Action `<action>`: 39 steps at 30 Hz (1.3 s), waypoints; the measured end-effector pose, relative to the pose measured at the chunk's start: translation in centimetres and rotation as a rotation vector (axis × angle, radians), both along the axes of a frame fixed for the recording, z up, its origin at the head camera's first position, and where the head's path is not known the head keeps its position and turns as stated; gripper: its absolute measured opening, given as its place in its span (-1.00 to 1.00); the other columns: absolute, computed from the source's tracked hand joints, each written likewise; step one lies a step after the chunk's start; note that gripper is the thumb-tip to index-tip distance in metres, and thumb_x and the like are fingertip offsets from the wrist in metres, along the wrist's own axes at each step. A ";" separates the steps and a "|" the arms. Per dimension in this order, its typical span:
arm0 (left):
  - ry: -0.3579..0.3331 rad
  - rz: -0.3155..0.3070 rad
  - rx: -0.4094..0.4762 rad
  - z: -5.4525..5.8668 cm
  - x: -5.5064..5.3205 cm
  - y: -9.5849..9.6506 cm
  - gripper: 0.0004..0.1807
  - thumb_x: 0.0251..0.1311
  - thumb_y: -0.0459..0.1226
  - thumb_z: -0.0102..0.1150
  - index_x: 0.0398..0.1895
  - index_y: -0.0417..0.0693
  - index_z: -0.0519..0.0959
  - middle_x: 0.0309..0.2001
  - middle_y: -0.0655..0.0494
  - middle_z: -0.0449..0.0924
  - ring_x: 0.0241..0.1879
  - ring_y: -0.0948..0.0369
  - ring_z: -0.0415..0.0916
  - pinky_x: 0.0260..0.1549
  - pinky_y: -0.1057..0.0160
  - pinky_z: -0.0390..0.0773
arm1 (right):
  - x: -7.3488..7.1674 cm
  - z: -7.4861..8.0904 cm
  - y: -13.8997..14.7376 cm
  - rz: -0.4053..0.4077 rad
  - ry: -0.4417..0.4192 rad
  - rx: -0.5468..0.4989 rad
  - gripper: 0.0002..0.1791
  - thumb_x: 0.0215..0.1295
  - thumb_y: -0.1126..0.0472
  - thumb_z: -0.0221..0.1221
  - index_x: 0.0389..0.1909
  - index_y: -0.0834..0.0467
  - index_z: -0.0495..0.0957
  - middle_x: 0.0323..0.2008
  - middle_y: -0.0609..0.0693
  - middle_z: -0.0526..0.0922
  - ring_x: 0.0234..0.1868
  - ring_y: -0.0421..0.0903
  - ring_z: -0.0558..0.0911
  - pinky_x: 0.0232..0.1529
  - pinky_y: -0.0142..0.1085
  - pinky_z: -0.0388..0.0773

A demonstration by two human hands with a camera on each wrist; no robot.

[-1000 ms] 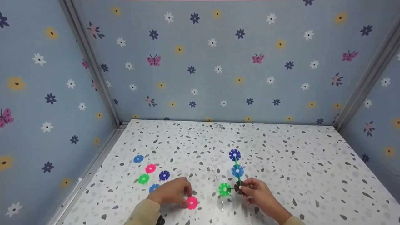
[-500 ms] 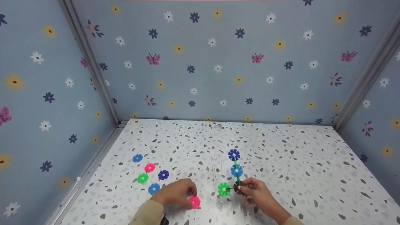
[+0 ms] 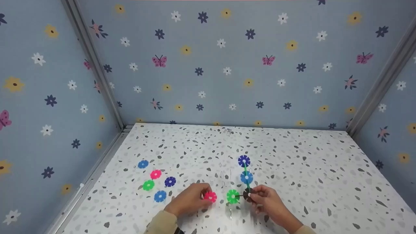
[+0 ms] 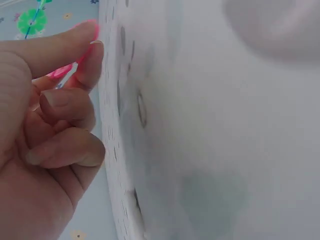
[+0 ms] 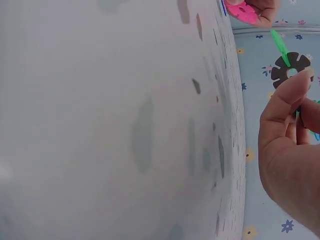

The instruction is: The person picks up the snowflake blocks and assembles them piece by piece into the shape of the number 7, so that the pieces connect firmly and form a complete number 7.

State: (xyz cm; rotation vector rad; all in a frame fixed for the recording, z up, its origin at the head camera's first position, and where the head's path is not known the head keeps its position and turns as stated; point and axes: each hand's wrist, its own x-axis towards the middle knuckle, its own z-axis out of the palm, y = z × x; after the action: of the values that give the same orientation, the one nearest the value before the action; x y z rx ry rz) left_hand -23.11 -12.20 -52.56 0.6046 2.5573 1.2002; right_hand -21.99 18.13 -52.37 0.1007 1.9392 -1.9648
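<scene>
My left hand (image 3: 191,199) pinches a pink notched disc (image 3: 211,197) between thumb and fingertips, just left of a linked group of discs. In the left wrist view the pink disc (image 4: 61,71) shows partly behind the fingers. My right hand (image 3: 272,203) pinches a dark brown notched disc (image 3: 247,195) at the near end of the group. Fixed to the brown disc is a bright green disc (image 3: 233,196) on its left. Beyond it run a light blue disc (image 3: 246,177) and a dark blue disc (image 3: 244,161), joined by green discs seen edge-on. A small gap separates the pink disc from the bright green one.
Loose notched discs lie on the left of the speckled table (image 3: 292,156): light blue (image 3: 143,164), pink (image 3: 156,174), green (image 3: 148,185), dark blue (image 3: 170,181) and another light blue (image 3: 160,196). Flower-patterned panels (image 3: 227,65) enclose the back and sides.
My left hand has lifted the pink disc and carried it right and farther from me, closer to the bright green disc. The right hand and linked discs have stayed nearly still.
</scene>
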 end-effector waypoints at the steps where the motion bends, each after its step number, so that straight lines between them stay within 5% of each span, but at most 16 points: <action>1: 0.010 0.007 0.009 0.0 0.0 0.2 -0.87 0.16 -0.19 0.37 -0.35 0.22 0.56 -0.39 0.27 0.55 -0.39 0.27 0.46 -0.37 0.26 0.49 | 0.0 0.0 0.0 -0.002 -0.002 0.001 -0.85 0.39 0.35 0.14 -0.09 0.28 0.42 -0.27 0.11 0.63 -0.40 -0.12 0.55 -0.46 -0.33 0.53; 5: 0.124 0.007 0.011 0.0 -0.2 0.9 -0.96 0.28 -0.20 0.27 -0.28 0.20 0.66 -0.40 0.31 0.57 -0.40 0.31 0.47 -0.35 0.28 0.50 | 0.0 0.0 0.0 -0.008 -0.003 -0.007 -0.83 0.38 0.35 0.14 -0.08 0.29 0.42 -0.27 0.11 0.63 -0.39 -0.11 0.56 -0.45 -0.32 0.54; 11: 0.336 -0.026 -0.001 0.1 -0.2 1.7 -0.78 0.42 -0.22 0.10 0.00 0.06 0.69 -0.17 0.30 0.59 -0.20 0.37 0.51 -0.11 0.25 0.55 | -0.1 0.0 0.0 -0.017 0.004 -0.016 -0.83 0.37 0.36 0.14 -0.08 0.29 0.43 -0.26 0.12 0.65 -0.39 -0.11 0.56 -0.45 -0.32 0.54; 16: 0.444 -0.039 0.064 -0.1 -0.1 2.0 -0.82 0.34 -0.27 0.21 -0.09 0.06 0.74 -0.26 0.32 0.55 -0.35 0.39 0.45 -0.33 0.36 0.53 | -0.1 -0.1 -0.1 -0.034 0.011 -0.018 -0.82 0.37 0.36 0.14 -0.07 0.29 0.42 -0.25 0.13 0.67 -0.41 -0.10 0.55 -0.46 -0.31 0.53; 25: 0.500 0.026 0.124 0.0 0.0 2.2 -0.89 0.16 -0.32 0.40 -0.46 0.05 0.66 -0.45 0.34 0.62 -0.58 0.45 0.35 -0.58 0.45 0.41 | -0.2 -0.1 -0.4 -0.043 -0.005 -0.094 -0.82 0.38 0.33 0.15 -0.10 0.29 0.39 -0.26 0.14 0.69 -0.44 -0.14 0.53 -0.50 -0.34 0.47; 39: 0.545 -0.008 0.157 0.2 0.5 3.3 -0.88 0.12 -0.37 0.41 -0.48 -0.01 0.65 -0.49 0.29 0.62 -0.55 0.49 0.41 -0.55 0.50 0.45 | -0.3 -0.1 -1.2 -0.070 -0.021 -0.045 -0.91 0.34 0.41 0.14 -0.20 0.25 0.44 -0.33 0.12 0.68 -0.48 -0.14 0.52 -0.50 -0.35 0.47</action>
State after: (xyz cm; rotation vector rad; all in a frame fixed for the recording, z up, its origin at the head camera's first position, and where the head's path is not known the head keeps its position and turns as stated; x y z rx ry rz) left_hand -22.59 -8.93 -52.36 1.1091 2.8959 1.3974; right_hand -22.25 16.91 -52.49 0.1791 1.9012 -2.0424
